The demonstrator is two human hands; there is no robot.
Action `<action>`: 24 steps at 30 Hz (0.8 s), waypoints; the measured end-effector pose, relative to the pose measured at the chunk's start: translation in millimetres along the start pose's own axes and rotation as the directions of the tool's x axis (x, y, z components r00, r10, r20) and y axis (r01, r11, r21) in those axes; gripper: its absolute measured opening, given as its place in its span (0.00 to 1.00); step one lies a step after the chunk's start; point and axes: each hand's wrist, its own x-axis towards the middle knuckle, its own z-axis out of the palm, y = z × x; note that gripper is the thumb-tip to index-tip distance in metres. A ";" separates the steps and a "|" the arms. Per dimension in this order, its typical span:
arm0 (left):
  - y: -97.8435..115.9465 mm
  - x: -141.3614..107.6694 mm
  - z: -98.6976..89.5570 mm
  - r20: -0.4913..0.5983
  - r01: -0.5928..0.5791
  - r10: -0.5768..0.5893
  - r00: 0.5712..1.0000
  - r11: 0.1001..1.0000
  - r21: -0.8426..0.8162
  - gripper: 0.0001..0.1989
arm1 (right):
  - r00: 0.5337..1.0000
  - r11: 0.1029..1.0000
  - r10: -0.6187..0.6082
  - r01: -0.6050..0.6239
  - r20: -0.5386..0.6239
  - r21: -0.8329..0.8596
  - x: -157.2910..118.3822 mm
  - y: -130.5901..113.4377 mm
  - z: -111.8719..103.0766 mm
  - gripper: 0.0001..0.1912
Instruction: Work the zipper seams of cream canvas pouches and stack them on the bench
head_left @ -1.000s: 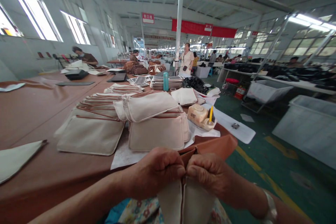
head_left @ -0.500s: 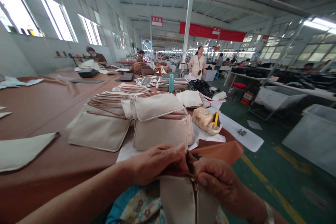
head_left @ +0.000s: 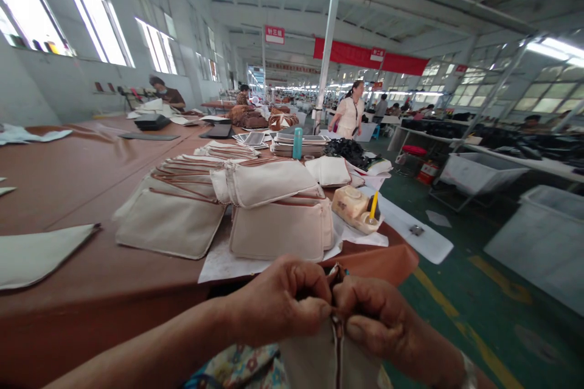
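Observation:
A pale beige leather piece [head_left: 312, 355] with a brown-edged seam down its middle hangs at my lap, in front of a flowered cloth. My left hand [head_left: 285, 298] pinches its upper edge on the left of the seam, fingers curled in. On the other side of the seam, my right hand [head_left: 376, 313] grips the edge with thumb and bent fingers. The two hands nearly touch, and the fingertips hide exactly what they clasp. Just beyond them on the table lie stacked beige leather pieces [head_left: 276, 231] with brown edges.
A brown-covered table [head_left: 150, 279] spreads ahead and left. At its right edge stands a stained plastic container [head_left: 351, 205] with a yellow-handled tool [head_left: 373, 205]. A turquoise bottle [head_left: 297, 143] stands farther back. White bins [head_left: 538, 237] line the aisle, where a person [head_left: 350, 112] walks.
My left hand has turned, its fingers now curled into a pinch close to my right hand. The leather piece sits slightly lower. The person in the aisle has shifted right.

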 end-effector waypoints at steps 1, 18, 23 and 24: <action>1.0 -0.8 -2.0 0.030 0.008 -0.008 1.000 1.000 -0.020 0.03 | 1.000 1.000 0.002 -0.002 0.001 -0.011 -0.4 -1.8 -0.1 0.11; 10.5 -1.9 0.5 0.154 -0.157 0.135 0.979 0.978 0.139 0.21 | 0.994 0.992 -0.100 0.097 -0.043 -0.079 -0.2 -12.1 3.3 0.19; 6.5 -1.4 -1.0 0.159 -0.165 0.148 0.976 0.982 0.096 0.20 | 0.985 0.994 -0.081 0.070 -0.154 -0.080 -5.6 2.6 -0.8 0.23; 6.9 -1.9 -2.5 0.170 -0.140 0.123 0.978 0.986 0.095 0.20 | 0.986 0.998 -0.049 0.041 -0.162 -0.052 -7.4 3.4 -3.7 0.24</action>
